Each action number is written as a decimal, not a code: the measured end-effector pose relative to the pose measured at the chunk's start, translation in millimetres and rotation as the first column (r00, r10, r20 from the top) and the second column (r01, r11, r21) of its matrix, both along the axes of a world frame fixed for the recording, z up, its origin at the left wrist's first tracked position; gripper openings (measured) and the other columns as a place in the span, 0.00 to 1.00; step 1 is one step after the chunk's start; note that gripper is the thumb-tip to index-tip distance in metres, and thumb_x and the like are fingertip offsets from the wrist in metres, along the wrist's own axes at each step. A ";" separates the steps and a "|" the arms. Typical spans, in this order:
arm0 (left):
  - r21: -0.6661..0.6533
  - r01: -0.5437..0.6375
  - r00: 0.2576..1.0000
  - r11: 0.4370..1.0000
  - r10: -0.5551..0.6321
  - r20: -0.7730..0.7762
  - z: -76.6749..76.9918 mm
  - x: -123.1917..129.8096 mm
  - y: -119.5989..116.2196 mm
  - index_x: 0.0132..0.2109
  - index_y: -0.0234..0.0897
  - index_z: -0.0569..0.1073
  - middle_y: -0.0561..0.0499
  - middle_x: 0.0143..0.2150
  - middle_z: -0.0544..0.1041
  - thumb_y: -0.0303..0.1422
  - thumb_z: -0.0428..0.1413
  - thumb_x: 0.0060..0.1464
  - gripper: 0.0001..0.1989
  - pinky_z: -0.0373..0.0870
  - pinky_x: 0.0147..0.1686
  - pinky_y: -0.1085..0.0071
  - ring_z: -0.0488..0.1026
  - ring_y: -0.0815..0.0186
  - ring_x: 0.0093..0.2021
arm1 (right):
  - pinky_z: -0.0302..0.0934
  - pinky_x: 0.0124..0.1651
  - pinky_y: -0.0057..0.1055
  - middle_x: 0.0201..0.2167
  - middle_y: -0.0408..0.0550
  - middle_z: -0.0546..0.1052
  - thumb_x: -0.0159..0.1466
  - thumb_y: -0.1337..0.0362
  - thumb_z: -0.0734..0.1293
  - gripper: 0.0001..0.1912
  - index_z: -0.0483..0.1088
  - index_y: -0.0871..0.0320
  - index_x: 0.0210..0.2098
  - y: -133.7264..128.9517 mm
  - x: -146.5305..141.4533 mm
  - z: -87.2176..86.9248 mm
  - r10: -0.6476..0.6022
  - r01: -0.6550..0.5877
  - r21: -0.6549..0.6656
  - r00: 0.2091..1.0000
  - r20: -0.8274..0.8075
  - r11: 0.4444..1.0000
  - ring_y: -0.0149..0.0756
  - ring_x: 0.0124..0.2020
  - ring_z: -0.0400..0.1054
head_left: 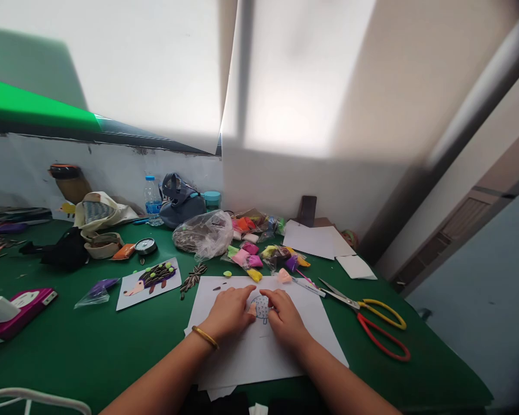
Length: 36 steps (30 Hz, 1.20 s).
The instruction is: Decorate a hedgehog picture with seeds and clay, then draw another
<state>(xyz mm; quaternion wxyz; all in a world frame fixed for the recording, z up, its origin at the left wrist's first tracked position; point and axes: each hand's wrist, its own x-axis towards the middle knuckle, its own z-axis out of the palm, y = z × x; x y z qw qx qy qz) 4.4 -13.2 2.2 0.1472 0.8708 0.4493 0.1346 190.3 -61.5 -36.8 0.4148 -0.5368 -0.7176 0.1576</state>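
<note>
Along a green-covered work table under a pale wall, a white paper sheet lies flat. Left hand and right hand press on it, fingers bent and close together, nothing clearly held. Between them sits a small blue-outlined rounded drawing, long axis pointing away from the person, right fingertips touching its edge, left fingertips just beside it.
</note>
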 end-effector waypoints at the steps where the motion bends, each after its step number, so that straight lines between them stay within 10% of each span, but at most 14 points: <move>1: -0.016 -0.004 1.000 1.000 0.004 0.011 -0.2 0.0 1.1 0.61 0.43 0.68 0.48 0.39 0.79 0.35 0.58 0.53 0.28 0.66 0.43 0.62 0.74 0.56 0.41 | 0.62 0.48 0.37 0.37 0.47 0.71 0.55 0.77 0.57 0.29 0.70 0.55 0.53 -0.1 0.4 0.3 0.002 -0.002 -0.001 1.000 -0.011 1.000 0.40 0.41 0.64; 12: 0.172 0.177 0.980 0.969 -0.189 0.060 -5.3 -22.2 -25.8 0.49 0.47 0.75 0.49 0.43 0.73 0.32 0.56 0.59 0.12 0.66 0.47 0.62 0.68 0.58 0.46 | 0.63 0.49 0.39 0.37 0.48 0.72 0.56 0.78 0.58 0.27 0.72 0.56 0.51 -3.1 -0.1 5.3 -0.036 0.037 -0.049 0.999 0.010 0.998 0.41 0.43 0.65; 36: 0.159 0.127 0.992 0.979 -0.120 -0.048 -2.6 -15.6 -26.9 0.55 0.46 0.72 0.47 0.46 0.72 0.38 0.56 0.61 0.15 0.65 0.50 0.57 0.68 0.55 0.49 | 0.62 0.50 0.40 0.36 0.49 0.72 0.55 0.78 0.57 0.27 0.72 0.59 0.51 -1.7 -1.9 3.1 -0.024 0.025 -0.044 0.999 0.026 0.999 0.41 0.42 0.64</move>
